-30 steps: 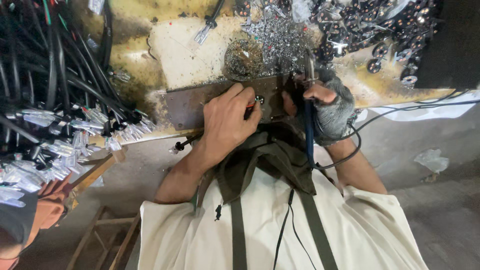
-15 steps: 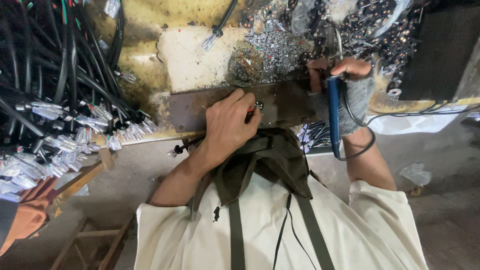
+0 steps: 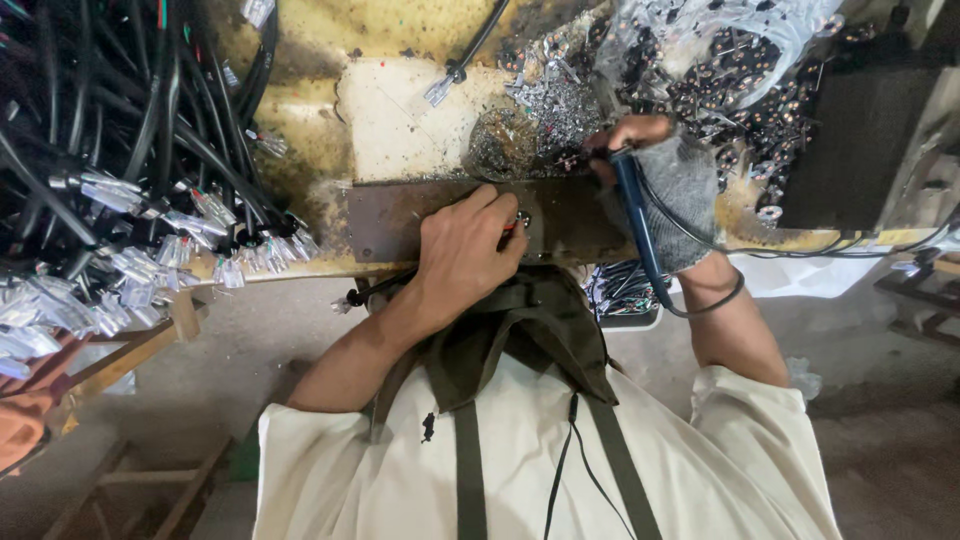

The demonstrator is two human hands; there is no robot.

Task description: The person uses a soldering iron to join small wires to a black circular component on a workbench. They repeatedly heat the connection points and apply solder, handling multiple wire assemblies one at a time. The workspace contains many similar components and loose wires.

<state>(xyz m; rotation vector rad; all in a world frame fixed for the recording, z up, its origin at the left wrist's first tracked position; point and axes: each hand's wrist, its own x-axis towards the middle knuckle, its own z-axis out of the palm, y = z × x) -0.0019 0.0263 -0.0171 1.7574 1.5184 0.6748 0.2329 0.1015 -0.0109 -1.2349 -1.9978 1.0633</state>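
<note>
A: In the head view, what is the left hand (image 3: 465, 255) doing?

B: It rests on the dark metal plate (image 3: 400, 220) at the bench edge, fingers curled over a small round connector (image 3: 522, 218), seemingly pinching it against the plate. That probably keeps the part steady for the tool.

A: And the right hand (image 3: 665, 185)?

B: It wears a grey fingerless glove and is closed around a blue-handled soldering iron (image 3: 632, 215). The tip points up past the plate's far edge, toward the heap of silvery scraps (image 3: 545, 110) just beyond it. The iron's cord loops down around the wrist, likely to stay out of the way.

A: What else is around the plate?

B: To its left, a mass of black cables (image 3: 110, 130) with clear-sleeved ends. Beyond its right end, a clear bag of small dark parts (image 3: 730, 70). Someone else's hand (image 3: 25, 420) shows well off to the lower left.

A: Any change from half a second ago?

B: The left hand has stayed put on the plate. The right hand has moved inward, bringing the iron's tip nearer the scraps.
</note>
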